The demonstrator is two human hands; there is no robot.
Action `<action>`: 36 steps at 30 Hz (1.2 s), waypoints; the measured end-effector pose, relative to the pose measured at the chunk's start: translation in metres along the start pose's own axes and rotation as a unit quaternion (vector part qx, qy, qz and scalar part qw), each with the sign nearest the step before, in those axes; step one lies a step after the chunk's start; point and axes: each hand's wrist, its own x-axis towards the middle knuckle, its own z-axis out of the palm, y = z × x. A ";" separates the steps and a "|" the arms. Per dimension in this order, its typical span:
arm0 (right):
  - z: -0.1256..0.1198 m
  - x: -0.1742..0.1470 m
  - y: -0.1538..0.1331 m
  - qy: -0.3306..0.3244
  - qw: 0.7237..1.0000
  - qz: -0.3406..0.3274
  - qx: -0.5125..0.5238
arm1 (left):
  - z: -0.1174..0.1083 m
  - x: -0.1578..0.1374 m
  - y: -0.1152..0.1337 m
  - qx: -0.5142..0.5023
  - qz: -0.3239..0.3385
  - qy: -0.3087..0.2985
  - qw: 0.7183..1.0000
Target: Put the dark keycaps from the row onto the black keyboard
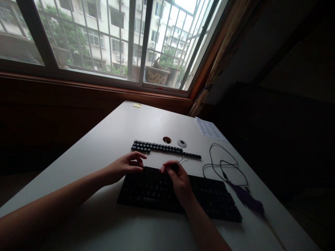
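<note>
A black keyboard (211,195) lies on the white table in front of me, with a gap among its lower keys. My left hand (131,165) is at its upper left edge, fingers curved and apart from the thumb, nothing visible between them. Over the keyboard's upper middle, my right hand (180,179) is closed, with a small dark object (175,167) showing at its fingers; its kind is unclear. Behind the hands, loose black keycaps (157,147) lie in rows. A thin wire piece (184,160) sits between these rows and my right hand.
On the right are a coiled black cable (237,166) and a purple duster (246,199) with a thin handle. A round hole (166,140) and its grey cover (181,143) are behind the keycaps. Printed paper (209,129) and yellow notes (136,105) lie near the far edge.
</note>
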 end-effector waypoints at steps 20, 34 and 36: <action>0.016 -0.003 -0.003 -0.091 0.950 -0.180 -0.239 | 0.011 -0.007 0.005 -0.047 -0.019 -0.059 0.997; 0.010 0.013 0.003 -0.105 0.948 -0.130 -0.273 | 0.006 -0.006 0.010 0.037 0.032 0.004 0.999; 0.001 0.023 0.006 -0.097 0.944 -0.110 -0.294 | -0.001 -0.003 0.011 0.077 0.066 0.052 0.993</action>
